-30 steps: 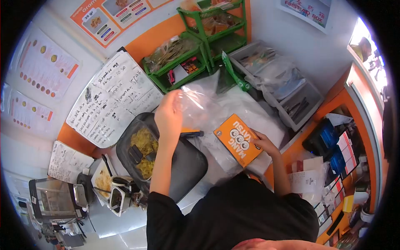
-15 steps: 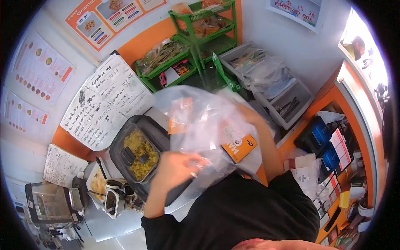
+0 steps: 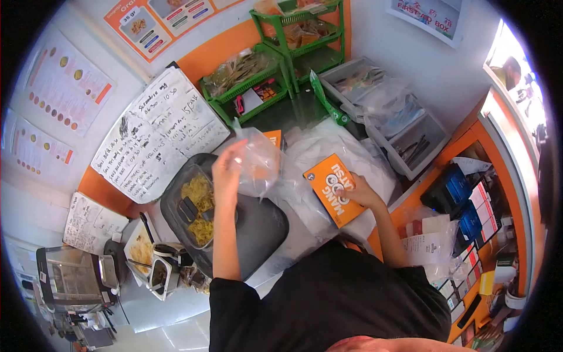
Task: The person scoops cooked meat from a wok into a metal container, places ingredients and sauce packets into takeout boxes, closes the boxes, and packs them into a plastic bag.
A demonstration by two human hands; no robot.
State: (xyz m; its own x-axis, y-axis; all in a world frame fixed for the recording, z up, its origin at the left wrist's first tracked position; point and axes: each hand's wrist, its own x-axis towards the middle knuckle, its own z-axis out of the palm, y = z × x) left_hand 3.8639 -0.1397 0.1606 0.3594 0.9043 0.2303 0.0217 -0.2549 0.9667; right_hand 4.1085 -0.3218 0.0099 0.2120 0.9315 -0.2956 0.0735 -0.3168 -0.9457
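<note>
My left hand (image 3: 227,171) is raised with its fingers closed on the edge of a clear plastic bag (image 3: 256,167), which hangs to the right of it. My right hand (image 3: 363,193) grips the side of an orange box (image 3: 328,186) with white lettering and round logos. That box is over a heap of white plastic bags (image 3: 311,146). Behind the clear bag a second orange box (image 3: 273,138) shows in part. Below my left hand, a clear-lidded container of yellow food (image 3: 196,196) rests on a dark grey tray (image 3: 267,226).
Green baskets (image 3: 252,105) with packets stand at the back. To the right are grey bins (image 3: 425,146) with bags and utensils. A handwritten board (image 3: 158,135) leans on the wall. Metal containers (image 3: 161,276) sit at the left, and a shelf with tablets (image 3: 457,188) at the right.
The clear bag, earlier spread across the middle in front of the boxes, has moved left with my left hand, which has risen. My right hand, earlier hidden behind it, now grips the orange box.
</note>
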